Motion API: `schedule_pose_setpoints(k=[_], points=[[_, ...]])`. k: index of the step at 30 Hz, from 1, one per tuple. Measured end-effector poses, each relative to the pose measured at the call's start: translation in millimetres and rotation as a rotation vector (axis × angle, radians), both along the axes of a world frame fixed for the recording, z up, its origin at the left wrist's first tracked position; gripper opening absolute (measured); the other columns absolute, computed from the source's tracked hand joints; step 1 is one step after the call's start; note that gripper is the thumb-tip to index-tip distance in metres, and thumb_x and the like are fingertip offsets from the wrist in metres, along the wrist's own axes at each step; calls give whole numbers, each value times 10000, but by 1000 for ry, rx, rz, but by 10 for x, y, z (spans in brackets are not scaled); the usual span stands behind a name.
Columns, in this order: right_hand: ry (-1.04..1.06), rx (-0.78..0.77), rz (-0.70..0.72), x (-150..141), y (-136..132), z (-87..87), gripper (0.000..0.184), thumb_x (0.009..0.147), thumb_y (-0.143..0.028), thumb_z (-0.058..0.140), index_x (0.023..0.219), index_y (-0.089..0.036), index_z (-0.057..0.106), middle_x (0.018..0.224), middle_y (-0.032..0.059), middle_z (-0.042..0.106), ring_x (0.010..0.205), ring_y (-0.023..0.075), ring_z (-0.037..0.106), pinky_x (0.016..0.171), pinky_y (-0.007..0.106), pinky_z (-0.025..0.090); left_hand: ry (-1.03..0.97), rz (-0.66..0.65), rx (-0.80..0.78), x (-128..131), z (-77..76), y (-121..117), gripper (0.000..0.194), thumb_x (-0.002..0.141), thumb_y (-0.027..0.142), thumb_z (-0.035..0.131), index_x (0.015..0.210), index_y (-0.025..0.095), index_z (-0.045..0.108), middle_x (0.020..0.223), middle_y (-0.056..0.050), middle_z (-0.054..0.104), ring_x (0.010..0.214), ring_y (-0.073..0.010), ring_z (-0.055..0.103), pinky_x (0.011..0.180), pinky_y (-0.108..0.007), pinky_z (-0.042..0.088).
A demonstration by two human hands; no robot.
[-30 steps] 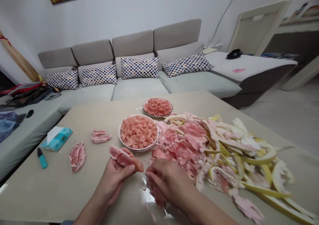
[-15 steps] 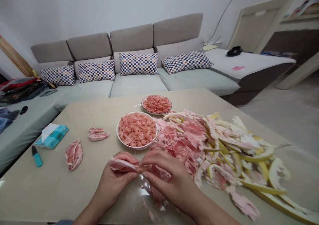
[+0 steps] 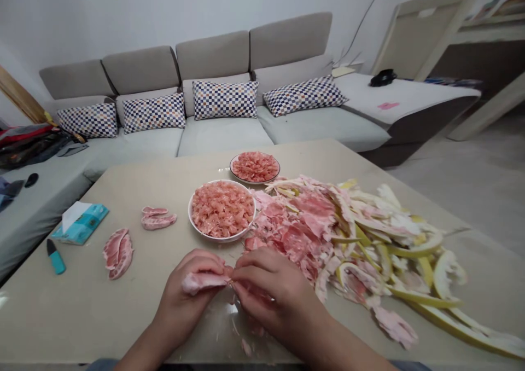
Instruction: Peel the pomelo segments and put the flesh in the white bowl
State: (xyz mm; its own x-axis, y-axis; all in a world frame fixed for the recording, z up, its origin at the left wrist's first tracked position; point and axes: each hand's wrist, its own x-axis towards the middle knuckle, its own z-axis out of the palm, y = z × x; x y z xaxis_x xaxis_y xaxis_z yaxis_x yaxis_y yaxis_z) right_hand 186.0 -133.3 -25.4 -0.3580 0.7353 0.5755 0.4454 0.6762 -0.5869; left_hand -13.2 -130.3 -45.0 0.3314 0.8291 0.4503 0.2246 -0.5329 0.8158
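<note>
Pomelo segment (image 3: 200,283), pale pink and limp, stretches between both hands: curled fingers (image 3: 200,260) of the left hand (image 3: 182,300) pinch one end, while fingers (image 3: 258,270) of the right hand (image 3: 274,294) close on the other. Soft, wet and easily torn, it looks best held by its membrane. Beyond, a white bowl (image 3: 221,239) of pink pulp sits beside a heap of pomelo rind (image 3: 348,239), a smaller plate (image 3: 254,184) behind
</note>
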Motion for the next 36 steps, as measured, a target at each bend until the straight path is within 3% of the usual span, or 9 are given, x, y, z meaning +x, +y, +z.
schedule_pose_setpoints(k=[6, 13, 19, 25, 31, 36], points=[[-43, -80, -42, -5, -14, -35, 171, 797, -106, 571, 808, -208, 707, 776, 43, 696, 741, 173, 630, 685, 278, 497, 68, 50, -101, 18, 3, -19, 163, 803, 158, 706, 909, 281, 717, 934, -44, 712, 921, -217, 647, 836, -329, 501], [40, -307, -65, 97, 22, 66, 153, 768, -92, 566, 745, -200, 672, 765, 29, 653, 726, 161, 609, 679, 266, 487, 59, 42, -40, -18, -3, -4, 195, 826, 126, 675, 917, 293, 720, 912, -26, 706, 916, -200, 646, 833, -320, 498], [5, -307, -10, 116, 36, 66, 129, 792, -119, 623, 803, -219, 703, 809, 26, 675, 777, 164, 628, 713, 262, 496, 30, 84, -68, -4, 25, 5, 166, 803, 136, 699, 882, 278, 733, 895, -40, 716, 896, -215, 654, 820, -327, 506], [-29, -199, 50, 90, 19, -28, 154, 863, -169, 601, 923, -235, 727, 858, 39, 705, 792, 164, 649, 701, 251, 497, 48, 53, -44, -2, 21, -1, 164, 807, 151, 703, 902, 283, 726, 908, -31, 709, 906, -202, 656, 827, -312, 508], [-151, -146, 29, 80, 13, -59, 150, 842, -128, 575, 861, -178, 715, 819, 59, 691, 752, 170, 639, 675, 251, 489, 64, 39, -79, -3, 23, -9, 155, 806, 157, 704, 902, 278, 707, 918, -29, 710, 905, -199, 657, 827, -308, 505], [-106, -231, 2, 77, 30, -12, 134, 779, -79, 574, 758, -170, 671, 741, 35, 652, 700, 155, 604, 635, 235, 467, 36, 63, -107, 11, 41, -17, 122, 802, 162, 708, 876, 258, 697, 905, -37, 702, 897, -207, 660, 825, -317, 511]])
